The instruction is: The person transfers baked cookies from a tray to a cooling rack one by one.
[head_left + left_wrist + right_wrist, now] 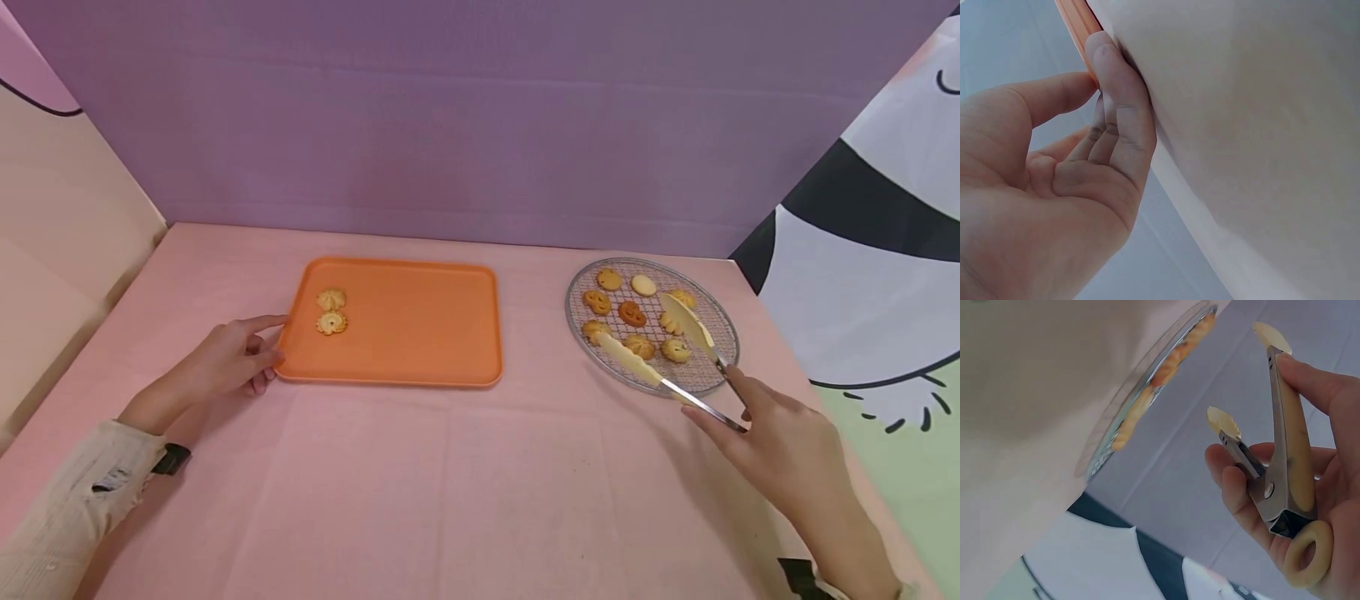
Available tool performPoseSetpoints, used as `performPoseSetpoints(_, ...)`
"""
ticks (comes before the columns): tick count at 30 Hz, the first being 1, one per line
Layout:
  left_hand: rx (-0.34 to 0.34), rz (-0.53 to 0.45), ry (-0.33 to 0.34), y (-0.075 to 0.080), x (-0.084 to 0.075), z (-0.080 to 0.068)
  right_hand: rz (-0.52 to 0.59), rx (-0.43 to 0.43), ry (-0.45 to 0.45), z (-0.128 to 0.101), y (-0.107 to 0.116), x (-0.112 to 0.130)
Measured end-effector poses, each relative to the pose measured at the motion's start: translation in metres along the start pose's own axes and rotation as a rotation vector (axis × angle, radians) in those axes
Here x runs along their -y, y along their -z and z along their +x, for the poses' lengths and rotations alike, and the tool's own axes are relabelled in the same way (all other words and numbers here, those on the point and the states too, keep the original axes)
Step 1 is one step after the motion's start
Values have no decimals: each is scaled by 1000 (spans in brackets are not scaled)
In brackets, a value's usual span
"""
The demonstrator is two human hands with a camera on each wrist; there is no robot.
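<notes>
In the head view my left hand [232, 358] is at the left edge of an orange tray [420, 325]. The left wrist view shows its thumb and a fingertip pinching the tray's edge. Two flower-shaped cookies [331, 323] lie near that side of the tray. My right hand [787, 442] holds metal tongs [1282, 437] with cream-coloured tips, their arms spread apart. The tips hover over a round wire rack [717, 333] bearing several cookies, among them a pale round cookie [643, 286] and a brown pretzel-shaped cookie [632, 314]. The tongs partly hide some cookies.
A pink cloth [450, 483] covers the table. Behind it rises a purple wall [465, 142], with a cream panel [67, 225] on the left and a patterned panel [877, 317] on the right. The tray and rack stand apart.
</notes>
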State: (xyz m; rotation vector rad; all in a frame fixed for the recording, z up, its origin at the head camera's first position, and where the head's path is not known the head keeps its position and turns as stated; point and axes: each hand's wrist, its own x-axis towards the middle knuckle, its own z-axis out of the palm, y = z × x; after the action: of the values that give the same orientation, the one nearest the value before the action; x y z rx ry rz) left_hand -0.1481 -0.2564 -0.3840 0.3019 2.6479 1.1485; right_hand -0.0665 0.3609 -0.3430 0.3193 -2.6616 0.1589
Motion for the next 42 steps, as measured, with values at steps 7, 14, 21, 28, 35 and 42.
performPoseSetpoints(7, 6, -2, 4, 0, 0, 0, 16, -31, 85, 10, -6, 20)
performPoseSetpoints(14, 7, -5, 1, 0, -1, 0, 38, -44, 180, 27, -14, 43)
performPoseSetpoints(21, 0, 8, 0, 1, -1, -2, 83, -30, 300, 49, -33, 68)
performPoseSetpoints(28, 7, 5, 16, 0, 0, -1, 112, 38, 368, 66, -53, 96)
performPoseSetpoints(35, 8, 3, 4, 0, 0, -1, 130, 39, 434, 80, -66, 121)
performPoseSetpoints(42, 14, 2, -19, 1, -1, -2, 114, 46, 482, 89, -78, 143)
